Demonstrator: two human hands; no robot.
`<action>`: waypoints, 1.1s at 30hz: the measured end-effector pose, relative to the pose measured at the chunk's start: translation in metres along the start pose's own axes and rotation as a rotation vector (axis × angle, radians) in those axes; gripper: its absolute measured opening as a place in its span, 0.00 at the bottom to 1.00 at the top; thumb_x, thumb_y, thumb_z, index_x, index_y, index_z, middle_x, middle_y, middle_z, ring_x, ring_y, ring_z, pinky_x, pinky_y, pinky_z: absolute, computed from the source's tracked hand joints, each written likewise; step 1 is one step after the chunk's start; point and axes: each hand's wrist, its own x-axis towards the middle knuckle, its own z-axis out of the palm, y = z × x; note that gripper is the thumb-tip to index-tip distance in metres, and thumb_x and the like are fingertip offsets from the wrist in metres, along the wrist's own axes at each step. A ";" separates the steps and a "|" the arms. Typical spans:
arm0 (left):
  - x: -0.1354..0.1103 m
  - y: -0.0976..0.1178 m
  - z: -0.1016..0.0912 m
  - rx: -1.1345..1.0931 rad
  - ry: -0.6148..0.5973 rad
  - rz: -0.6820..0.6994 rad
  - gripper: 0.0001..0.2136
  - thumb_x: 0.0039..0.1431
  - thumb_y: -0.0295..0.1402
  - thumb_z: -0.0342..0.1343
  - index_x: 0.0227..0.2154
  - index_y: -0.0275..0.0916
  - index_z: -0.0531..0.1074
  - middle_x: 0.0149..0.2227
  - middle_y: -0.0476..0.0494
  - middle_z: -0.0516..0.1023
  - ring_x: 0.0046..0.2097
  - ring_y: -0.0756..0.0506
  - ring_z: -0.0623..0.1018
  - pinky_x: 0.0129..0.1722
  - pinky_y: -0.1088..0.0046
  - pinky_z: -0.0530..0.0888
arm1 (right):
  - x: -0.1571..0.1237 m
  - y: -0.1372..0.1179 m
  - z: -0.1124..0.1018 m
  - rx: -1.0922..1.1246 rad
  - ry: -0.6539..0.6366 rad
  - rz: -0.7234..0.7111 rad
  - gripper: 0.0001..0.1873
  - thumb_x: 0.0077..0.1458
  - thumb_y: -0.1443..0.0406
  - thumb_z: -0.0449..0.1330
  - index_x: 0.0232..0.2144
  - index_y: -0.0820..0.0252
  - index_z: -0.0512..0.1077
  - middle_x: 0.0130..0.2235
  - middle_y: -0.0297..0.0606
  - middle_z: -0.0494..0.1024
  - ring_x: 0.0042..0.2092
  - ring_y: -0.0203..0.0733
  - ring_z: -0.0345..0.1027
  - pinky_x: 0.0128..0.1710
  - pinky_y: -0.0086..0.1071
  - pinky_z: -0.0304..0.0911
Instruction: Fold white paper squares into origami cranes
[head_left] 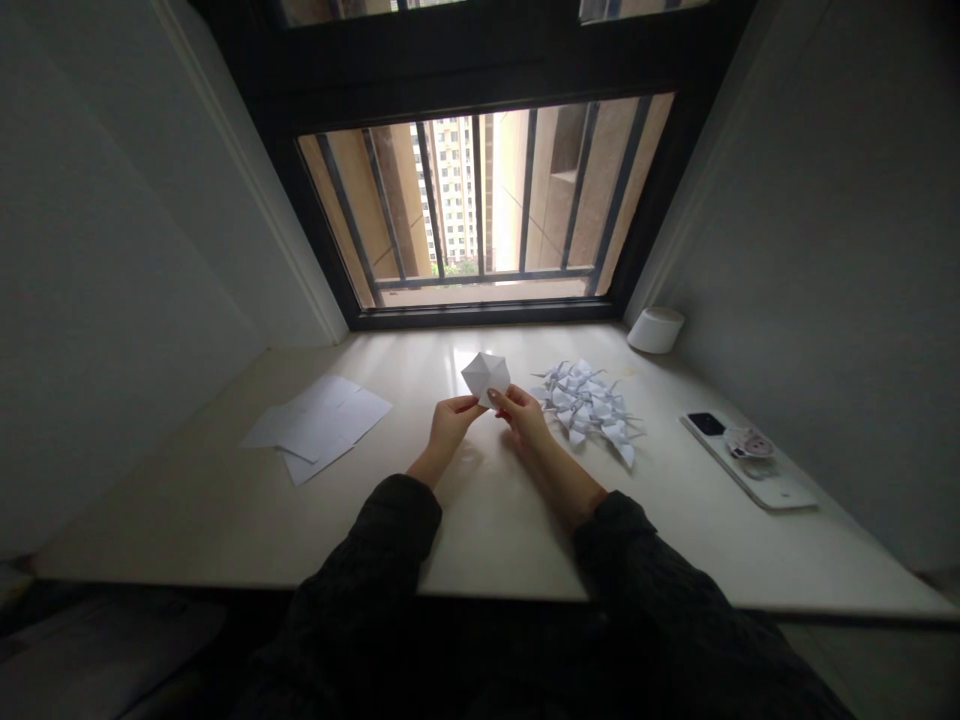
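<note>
Between my two hands a folded piece of white paper (484, 374) is held up over the sill, its creased facets meeting near the middle. My left hand (453, 420) pinches its lower left edge. My right hand (523, 415) grips its lower right side, with the thumb lying on the front face. The fingers behind the paper are partly hidden. Just right of my right hand lies a pile of folded paper cranes (589, 405), white with pointed tips. To the left, flat sheets of white paper (322, 420) overlap one another.
The pale sill (480, 540) ends at a front edge near my body. A white phone (750, 465) with a round grip lies at the right. A white cylindrical object (655, 330) stands in the back right corner. Ahead is a dark-framed window (480, 316) with bars outside.
</note>
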 end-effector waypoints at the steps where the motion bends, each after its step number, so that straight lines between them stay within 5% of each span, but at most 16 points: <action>1: -0.001 0.000 0.000 0.012 -0.026 0.006 0.12 0.43 0.40 0.65 0.29 0.37 0.80 0.31 0.44 0.81 0.37 0.42 0.77 0.41 0.67 0.70 | 0.001 0.000 0.000 -0.004 0.001 0.000 0.19 0.35 0.52 0.68 0.26 0.58 0.74 0.27 0.33 0.74 0.28 0.34 0.63 0.28 0.29 0.57; 7: 0.002 -0.006 -0.003 0.075 -0.154 0.037 0.14 0.46 0.40 0.63 0.34 0.38 0.80 0.38 0.41 0.81 0.43 0.40 0.77 0.49 0.63 0.69 | 0.004 -0.001 -0.002 0.065 0.064 0.024 0.18 0.34 0.53 0.68 0.26 0.59 0.75 0.27 0.35 0.75 0.30 0.38 0.65 0.30 0.32 0.59; 14: 0.007 0.001 -0.012 0.193 0.150 0.094 0.15 0.53 0.42 0.58 0.43 0.43 0.76 0.45 0.42 0.78 0.47 0.42 0.75 0.49 0.65 0.69 | 0.004 -0.001 -0.004 0.059 0.097 -0.009 0.17 0.34 0.54 0.69 0.24 0.60 0.75 0.29 0.37 0.76 0.31 0.38 0.66 0.31 0.32 0.60; 18: 0.000 0.016 -0.010 0.166 0.123 0.174 0.18 0.52 0.41 0.60 0.47 0.46 0.75 0.52 0.45 0.74 0.52 0.41 0.72 0.51 0.67 0.68 | -0.001 -0.002 0.000 0.009 -0.008 -0.015 0.19 0.35 0.55 0.69 0.30 0.61 0.77 0.30 0.37 0.78 0.31 0.38 0.67 0.32 0.33 0.61; 24: -0.002 0.015 -0.006 0.167 0.141 0.169 0.15 0.48 0.39 0.63 0.39 0.44 0.78 0.45 0.44 0.79 0.49 0.40 0.76 0.51 0.64 0.69 | -0.007 -0.005 0.004 -0.112 -0.064 -0.058 0.18 0.35 0.53 0.69 0.24 0.62 0.76 0.24 0.35 0.77 0.27 0.38 0.67 0.29 0.32 0.60; 33: 0.006 0.005 -0.010 0.189 0.131 0.215 0.13 0.48 0.40 0.62 0.35 0.38 0.80 0.37 0.41 0.81 0.40 0.41 0.79 0.42 0.65 0.73 | -0.006 0.001 0.004 -0.100 -0.123 -0.081 0.18 0.34 0.55 0.70 0.29 0.59 0.77 0.31 0.38 0.80 0.33 0.46 0.73 0.36 0.37 0.66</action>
